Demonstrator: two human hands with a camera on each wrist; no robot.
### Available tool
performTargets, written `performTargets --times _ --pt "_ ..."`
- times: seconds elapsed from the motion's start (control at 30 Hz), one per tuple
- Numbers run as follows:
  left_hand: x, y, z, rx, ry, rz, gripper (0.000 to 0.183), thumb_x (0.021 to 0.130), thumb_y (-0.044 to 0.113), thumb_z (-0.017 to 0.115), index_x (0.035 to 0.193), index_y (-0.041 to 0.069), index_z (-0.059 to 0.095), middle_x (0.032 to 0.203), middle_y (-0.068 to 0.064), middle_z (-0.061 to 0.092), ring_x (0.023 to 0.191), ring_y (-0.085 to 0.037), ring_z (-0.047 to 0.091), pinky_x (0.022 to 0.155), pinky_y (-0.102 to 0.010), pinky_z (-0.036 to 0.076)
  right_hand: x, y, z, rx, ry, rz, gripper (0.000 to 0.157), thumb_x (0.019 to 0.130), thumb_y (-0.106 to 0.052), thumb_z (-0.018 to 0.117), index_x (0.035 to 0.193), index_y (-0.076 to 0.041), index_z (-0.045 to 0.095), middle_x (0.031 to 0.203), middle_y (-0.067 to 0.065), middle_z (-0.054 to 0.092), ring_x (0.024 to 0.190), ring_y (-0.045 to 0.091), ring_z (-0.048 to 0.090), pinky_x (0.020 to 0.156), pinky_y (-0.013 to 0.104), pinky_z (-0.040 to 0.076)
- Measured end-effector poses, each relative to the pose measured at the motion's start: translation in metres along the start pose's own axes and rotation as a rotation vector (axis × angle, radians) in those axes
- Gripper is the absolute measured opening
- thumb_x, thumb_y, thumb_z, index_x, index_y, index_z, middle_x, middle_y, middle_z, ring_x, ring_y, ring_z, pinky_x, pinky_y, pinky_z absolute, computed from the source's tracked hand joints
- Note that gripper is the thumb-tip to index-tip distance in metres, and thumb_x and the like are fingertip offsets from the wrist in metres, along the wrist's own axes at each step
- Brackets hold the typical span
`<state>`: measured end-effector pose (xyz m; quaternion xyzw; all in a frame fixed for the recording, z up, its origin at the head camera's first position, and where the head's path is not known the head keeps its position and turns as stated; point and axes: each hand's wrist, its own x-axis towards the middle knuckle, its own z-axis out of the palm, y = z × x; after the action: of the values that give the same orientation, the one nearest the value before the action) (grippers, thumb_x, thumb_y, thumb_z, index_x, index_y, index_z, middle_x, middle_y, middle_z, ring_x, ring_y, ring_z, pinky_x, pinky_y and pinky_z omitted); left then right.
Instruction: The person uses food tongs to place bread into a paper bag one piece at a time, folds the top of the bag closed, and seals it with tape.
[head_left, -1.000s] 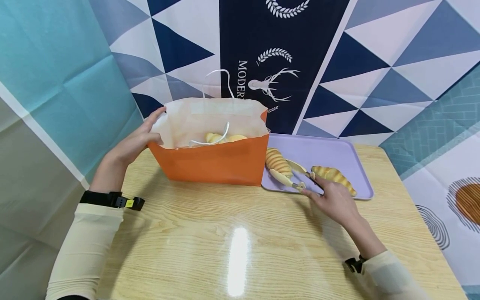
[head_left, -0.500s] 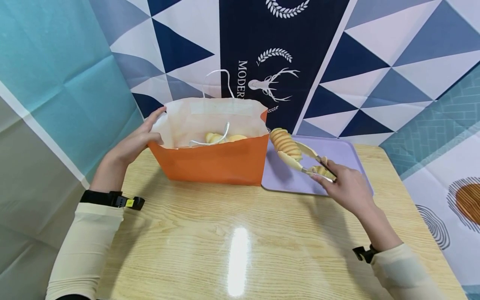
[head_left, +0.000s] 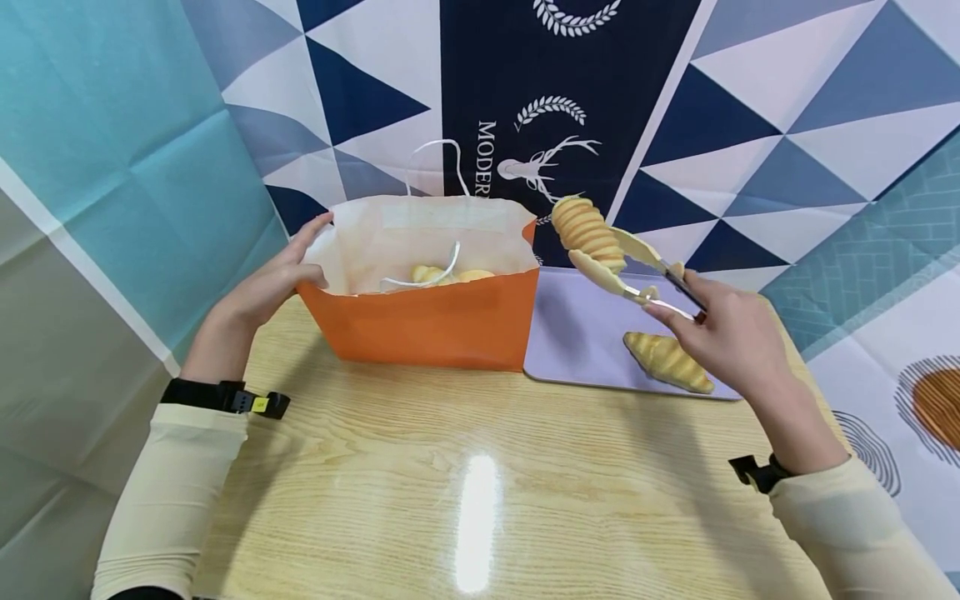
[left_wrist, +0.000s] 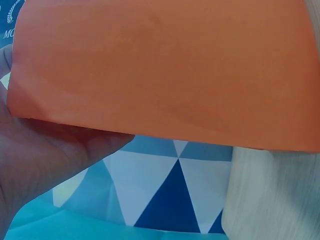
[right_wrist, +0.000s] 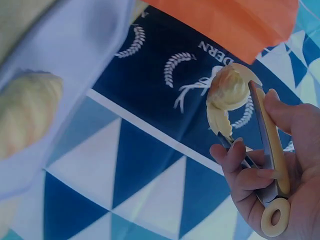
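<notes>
My right hand (head_left: 731, 329) grips serving tongs (head_left: 663, 271) with cream tips and metal arms. Between the tips sits a ridged, golden-brown bread roll (head_left: 588, 233), raised above the tray; in the right wrist view the roll (right_wrist: 229, 90) shows end-on. An orange paper bag (head_left: 427, 333) with a white inside and white string handles stands upright, its mouth spread wide. Pale yellow bread (head_left: 427, 273) partly shows inside; the bag's front wall hides the rest. My left hand (head_left: 266, 279) holds the bag's left side at the rim, thumb at the front corner, fingers toward the back.
A lilac tray (head_left: 585, 350) lies right of the bag, whose right side meets the tray's left end. One croissant-shaped bread (head_left: 667, 362) rests on it. Both stand on a wooden table (head_left: 390, 467) against a patterned cloth backdrop (head_left: 750, 167).
The tongs have lifted the ridged roll off the tray, rising and shifting to the right, which uncovers the croissant-shaped bread. My left hand and the bag have stayed put.
</notes>
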<state>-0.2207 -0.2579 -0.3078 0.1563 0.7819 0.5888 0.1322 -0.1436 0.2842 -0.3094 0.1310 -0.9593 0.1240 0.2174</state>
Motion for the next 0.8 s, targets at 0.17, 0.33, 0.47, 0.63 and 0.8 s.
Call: performTargets --times 0.17,0.33,0.47,0.63,0.8 --pt "0.000 0.001 0.001 0.008 0.004 -0.008 0.093 0.084 -0.002 0.044 0.160 0.030 0.002 0.163 0.007 -0.013 0.143 -0.027 0.001 0.111 -0.067 0.014 0.010 -0.007 -0.013 -0.013 0.014 -0.030 0.053 0.086 -0.044 0.071 0.120 -0.003 0.065 0.063 0.010 0.060 0.046 0.019 0.047 0.038 0.034 0.029" --pt "0.000 0.002 0.001 0.009 0.006 -0.015 0.092 0.084 -0.001 0.044 0.159 0.031 0.002 0.163 0.007 -0.013 0.143 -0.026 0.001 0.111 -0.066 0.015 0.020 -0.017 -0.023 -0.010 0.047 -0.062 0.052 0.085 -0.041 0.073 0.122 -0.005 0.065 0.060 0.007 0.057 0.046 0.019 0.044 0.039 0.035 0.028" --pt "0.001 0.001 0.001 0.009 0.003 -0.008 0.092 0.084 -0.001 0.044 0.160 0.030 0.002 0.163 0.008 -0.013 0.143 -0.025 -0.001 0.111 -0.067 0.014 0.026 -0.025 -0.028 -0.007 0.071 -0.087 0.049 0.085 -0.040 0.074 0.121 -0.007 0.066 0.060 0.006 0.055 0.047 0.020 0.043 0.041 0.036 0.030" --pt "0.002 0.000 0.000 0.006 -0.007 -0.005 0.091 0.085 -0.001 0.043 0.159 0.032 0.002 0.163 0.008 -0.014 0.143 -0.025 0.000 0.111 -0.065 0.015 0.032 -0.037 -0.032 0.010 0.052 -0.092 0.057 0.087 -0.041 0.071 0.133 -0.009 0.063 0.069 0.008 0.062 0.052 0.021 0.046 0.047 0.038 0.034" --pt "0.003 -0.002 -0.001 -0.003 -0.011 -0.005 0.092 0.084 -0.001 0.043 0.159 0.032 0.002 0.163 0.008 -0.013 0.143 -0.025 0.004 0.110 -0.063 0.017 0.039 -0.050 -0.034 0.022 0.013 -0.114 0.062 0.089 -0.045 0.068 0.141 -0.012 0.057 0.086 0.011 0.069 0.052 0.020 0.047 0.048 0.037 0.034"
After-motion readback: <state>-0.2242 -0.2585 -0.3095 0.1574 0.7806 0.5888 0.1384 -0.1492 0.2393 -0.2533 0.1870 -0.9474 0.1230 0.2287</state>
